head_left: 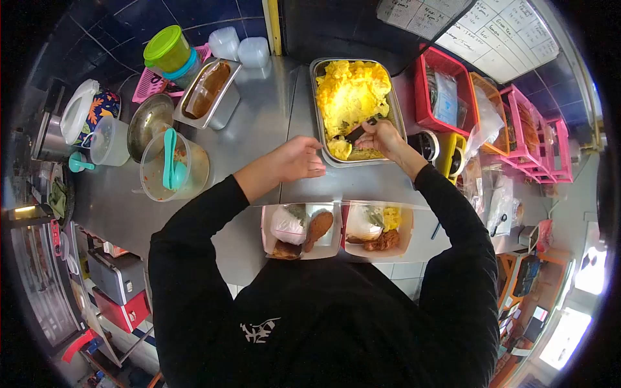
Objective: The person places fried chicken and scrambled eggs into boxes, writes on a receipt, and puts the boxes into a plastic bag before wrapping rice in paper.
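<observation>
A metal tray (395, 116) of yellow scrambled egg (352, 90) lies on the steel counter. My right hand (383, 140) is wrapped round the black handle of a utensil (356, 134) over the tray's lower part, its far end at a lump of egg. Just left of the tray my left hand (301, 158) is held with its fingers apart and nothing in it. Nearer my body stand two open food boxes. The left box (268, 226) holds wrapped rice and a brown drumstick; the right box (406, 239) holds rice, brown meat and some egg.
To the left are a sauce pan (226, 107), a clear tub (199, 169) with turquoise utensils, a metal bowl (142, 129) and lidded containers. A red basket (424, 97), pink racks (527, 145) and a yellow container (446, 145) stand to the right.
</observation>
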`<state>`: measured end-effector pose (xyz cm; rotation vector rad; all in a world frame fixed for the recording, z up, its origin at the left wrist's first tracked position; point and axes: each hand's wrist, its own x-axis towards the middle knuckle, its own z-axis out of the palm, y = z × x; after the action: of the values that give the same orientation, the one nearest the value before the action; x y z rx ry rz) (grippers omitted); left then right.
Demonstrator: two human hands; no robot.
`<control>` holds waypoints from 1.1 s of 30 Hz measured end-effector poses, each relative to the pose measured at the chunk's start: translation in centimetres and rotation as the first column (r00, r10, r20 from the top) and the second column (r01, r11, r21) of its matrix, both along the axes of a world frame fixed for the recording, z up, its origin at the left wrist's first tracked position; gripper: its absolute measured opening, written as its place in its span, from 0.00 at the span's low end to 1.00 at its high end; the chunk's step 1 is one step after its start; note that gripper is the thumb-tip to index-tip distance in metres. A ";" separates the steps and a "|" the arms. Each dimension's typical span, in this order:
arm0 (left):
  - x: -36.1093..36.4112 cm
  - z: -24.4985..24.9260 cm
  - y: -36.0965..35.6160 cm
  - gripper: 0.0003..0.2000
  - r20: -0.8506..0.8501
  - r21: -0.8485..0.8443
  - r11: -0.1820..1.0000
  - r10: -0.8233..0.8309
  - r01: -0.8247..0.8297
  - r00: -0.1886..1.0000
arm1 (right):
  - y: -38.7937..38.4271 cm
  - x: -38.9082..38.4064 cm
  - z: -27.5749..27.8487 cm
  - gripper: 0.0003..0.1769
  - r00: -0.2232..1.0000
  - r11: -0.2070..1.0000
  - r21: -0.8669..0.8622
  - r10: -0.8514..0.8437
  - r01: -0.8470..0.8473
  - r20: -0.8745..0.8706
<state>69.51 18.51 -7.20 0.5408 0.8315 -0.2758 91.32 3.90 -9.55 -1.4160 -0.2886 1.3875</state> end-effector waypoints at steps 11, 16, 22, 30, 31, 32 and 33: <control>-7.0 10.0 -0.7 0.17 0.561 0.521 0.777 -0.001 -0.353 0.828 | -5.4 0.7 5.1 0.19 0.916 0.926 0.277 -0.143 0.257 -0.374; -13.7 10.1 -4.2 0.15 0.151 0.959 -0.145 -0.466 -0.244 0.872 | -9.3 -5.7 13.3 0.20 0.917 0.878 0.354 -0.197 0.322 -0.346; -14.5 5.2 -4.0 0.09 -0.097 0.852 -0.513 -0.351 -0.105 0.931 | -12.4 -16.3 14.6 0.19 0.952 0.936 0.191 -0.274 0.296 -0.134; -13.8 4.4 -4.0 0.06 0.050 0.924 -0.340 -0.349 -0.176 0.936 | -12.8 -21.2 0.0 0.24 0.011 0.746 0.036 -0.038 -0.665 0.999; -14.0 4.5 -3.9 0.06 0.031 0.929 -0.335 -0.351 -0.157 0.936 | -12.8 -21.0 0.1 0.25 -0.019 0.742 0.031 -0.059 -0.669 0.998; -14.2 4.6 -3.9 0.07 0.012 0.935 -0.327 -0.352 -0.136 0.936 | -12.9 -20.8 0.4 0.26 -0.047 0.739 0.025 -0.077 -0.674 0.996; -14.3 4.5 -4.0 0.07 0.027 0.937 -0.317 -0.351 -0.145 0.936 | -13.2 -20.7 0.7 0.27 -0.073 0.736 0.018 -0.092 -0.677 0.993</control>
<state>55.21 14.49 -2.70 2.3632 0.4526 0.5407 70.62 -9.27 -8.81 -1.6025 -2.0145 0.1143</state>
